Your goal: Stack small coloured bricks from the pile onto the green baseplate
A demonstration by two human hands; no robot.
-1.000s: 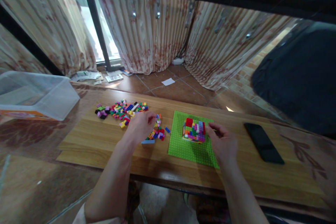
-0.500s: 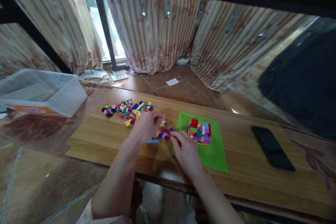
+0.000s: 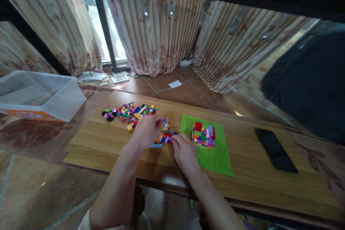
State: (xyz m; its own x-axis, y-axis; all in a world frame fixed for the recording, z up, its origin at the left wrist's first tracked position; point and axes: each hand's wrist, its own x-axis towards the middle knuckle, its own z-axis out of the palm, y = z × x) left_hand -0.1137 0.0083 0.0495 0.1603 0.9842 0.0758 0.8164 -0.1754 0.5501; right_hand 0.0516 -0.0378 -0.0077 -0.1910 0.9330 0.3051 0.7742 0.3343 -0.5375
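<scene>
Loose toy bricks (image 3: 132, 111) in many colours lie in a spread heap on the wooden board. My left hand (image 3: 147, 130) hovers over the near right part of the heap, its fingers bent together; anything in them is hidden. At the heap's right edge, my right hand (image 3: 185, 154) has thumb and fingertips drawn together beside red and purple bricks (image 3: 168, 139). What they grip, if anything, is too small to tell. Right of that hand, a block built of multicoloured bricks (image 3: 204, 136) stands on a green baseplate (image 3: 215, 161). A light-blue flat piece (image 3: 155, 146) lies below my left hand.
A black phone (image 3: 276, 150) rests on the right of the wooden board (image 3: 107, 151). At the left stands a clear plastic bin (image 3: 59, 97) with an orange label. Papers (image 3: 93, 76) lie beyond the board, near the curtains (image 3: 161, 36). A dark bulky object (image 3: 309, 82) occupies the far right.
My right hand has shifted slightly left, closer to the bricks at the heap's edge. My left hand stays over the heap. The whole view has slid a little.
</scene>
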